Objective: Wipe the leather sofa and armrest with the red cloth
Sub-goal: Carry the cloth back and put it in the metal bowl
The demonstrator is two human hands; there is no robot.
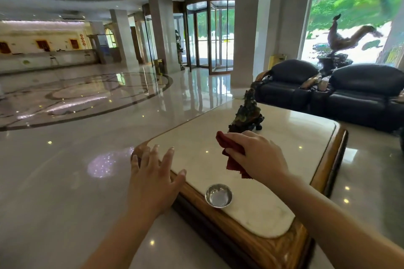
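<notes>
The right hand is gripping the bunched red cloth above the desk; soft and light, it is probably best held balled in the palm. The left hand is hovering open, empty. The leather sofa is sitting far right.

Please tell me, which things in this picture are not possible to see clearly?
- red cloth: head view, mostly covered by the right hand.
- metal bowl: contents unclear, glare.
- black leather sofa: cut off by the right edge.
- bird statue: motion blur.
- left hand: table contact unclear.
</notes>
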